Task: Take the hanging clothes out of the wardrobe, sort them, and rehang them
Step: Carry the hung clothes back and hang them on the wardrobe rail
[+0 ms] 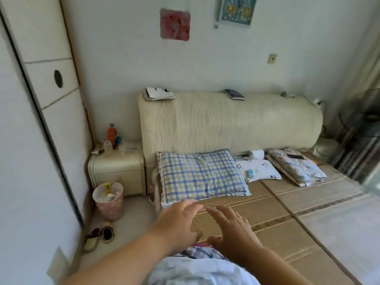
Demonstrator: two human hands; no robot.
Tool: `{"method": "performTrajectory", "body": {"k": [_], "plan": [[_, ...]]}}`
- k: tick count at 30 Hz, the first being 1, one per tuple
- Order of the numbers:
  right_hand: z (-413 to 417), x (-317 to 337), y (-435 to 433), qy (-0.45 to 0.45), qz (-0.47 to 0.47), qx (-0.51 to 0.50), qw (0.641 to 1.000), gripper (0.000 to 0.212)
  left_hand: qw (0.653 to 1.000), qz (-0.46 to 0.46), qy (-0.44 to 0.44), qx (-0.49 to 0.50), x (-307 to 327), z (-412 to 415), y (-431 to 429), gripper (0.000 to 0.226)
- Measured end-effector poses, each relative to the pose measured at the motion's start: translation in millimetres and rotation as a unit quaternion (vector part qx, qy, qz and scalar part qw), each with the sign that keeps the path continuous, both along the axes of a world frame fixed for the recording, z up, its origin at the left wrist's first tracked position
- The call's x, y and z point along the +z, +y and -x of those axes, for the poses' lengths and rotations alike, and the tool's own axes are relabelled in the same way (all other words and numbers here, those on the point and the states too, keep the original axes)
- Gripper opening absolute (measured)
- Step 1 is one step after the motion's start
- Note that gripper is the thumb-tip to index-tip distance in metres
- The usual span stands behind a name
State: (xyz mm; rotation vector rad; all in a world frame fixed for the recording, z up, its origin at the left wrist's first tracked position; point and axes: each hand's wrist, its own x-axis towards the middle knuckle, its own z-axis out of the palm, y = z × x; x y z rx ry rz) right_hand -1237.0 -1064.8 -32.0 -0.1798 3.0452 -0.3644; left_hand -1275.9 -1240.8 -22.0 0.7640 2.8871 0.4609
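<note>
Both hands are out over the bed, palms down: L hand [176, 221] & R hand [232, 230] side by side, fingers straight & a bit spread, grasping nothing. Can't tell if they touch the mat [287, 233] or hover just above it. Clothes [197, 270] lie bunched at the bed's near edge, under the forearms & close to the body: a pale blue shirt-like piece on top, w/ a blue check piece & a pink edge peeking out past it. No hangers visible. My guess: the pile lies here b/c the bed gives a wide flat spot for sorting, & the flat hands are set to smooth or spread it, so sorting looks barely begun. Wardrobe [51, 120] stands at the L, smooth white panels w/ 1 dark oval pull; its doors hide the inside. Mat is woven, stiff-looking, tan w/ darker stripes, in joined panels, so cloth should slide on it easily. A soft blue-yellow check pillow [201, 175] lies right at the L fingertips, contact unclear. Headboard [226, 124] is padded, cream, w/ wavy ribbing. A round pink bin [109, 200] & shoes [100, 235] sit on the floor btwn bed & wardrobe.
</note>
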Motion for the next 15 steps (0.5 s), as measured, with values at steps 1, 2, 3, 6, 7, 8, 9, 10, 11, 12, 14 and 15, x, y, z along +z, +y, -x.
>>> {"method": "performTrajectory", "body": {"k": [1, 2, 3, 6, 7, 8, 9, 10, 11, 12, 14, 15], "plan": [[-5.8, -7.3, 15.0, -0.008, 0.004, -0.024, 1.000, 0.074, 1.000, 0.001, -0.014, -0.016, -8.7, 1.7, 16.5, 0.071], [-10.9, -13.5, 27.1, -0.015, 0.008, -0.045, 0.999, 0.073, 0.999, 0.004, -0.022, -0.032, -15.8, 4.3, 30.2, 0.070], [-16.3, -21.8, 40.6, -0.023, 0.009, -0.069, 0.997, 0.072, 0.998, 0.008, -0.034, -0.053, -23.2, 7.1, 46.0, 0.069], [-30.0, -44.0, 68.5, -0.052, 0.019, -0.128, 0.990, 0.069, 0.992, 0.022, -0.062, -0.103, -44.7, 14.7, 82.7, 0.064], [-34.1, -51.1, 75.4, -0.060, 0.021, -0.146, 0.987, 0.069, 0.990, 0.025, -0.071, -0.117, -51.4, 16.4, 91.9, 0.063], [-38.7, -59.5, 83.4, -0.073, 0.024, -0.170, 0.982, 0.068, 0.987, 0.030, -0.079, -0.138, -59.9, 18.8, 103.6, 0.062], [-41.8, -66.4, 89.8, -0.084, 0.028, -0.192, 0.977, 0.067, 0.983, 0.037, -0.086, -0.155, -67.9, 21.2, 113.4, 0.062], [-45.3, -75.9, 96.7, -0.095, 0.033, -0.215, 0.971, 0.066, 0.979, 0.045, -0.095, -0.175, -77.4, 24.2, 124.4, 0.062], [-48.1, -85.0, 102.5, -0.103, 0.035, -0.231, 0.967, 0.066, 0.974, 0.053, -0.104, -0.193, -85.5, 26.3, 132.9, 0.061], [-50.7, -93.0, 106.6, -0.109, 0.039, -0.247, 0.962, 0.065, 0.969, 0.059, -0.111, -0.210, -92.6, 28.0, 139.8, 0.060], [-54.6, -111.3, 116.5, -0.119, 0.055, -0.295, 0.946, 0.066, 0.957, 0.074, -0.124, -0.253, -108.7, 35.4, 156.8, 0.057], [-56.1, -120.9, 121.2, -0.121, 0.067, -0.322, 0.937, 0.067, 0.949, 0.082, -0.127, -0.276, -118.2, 41.5, 165.7, 0.056]]}}
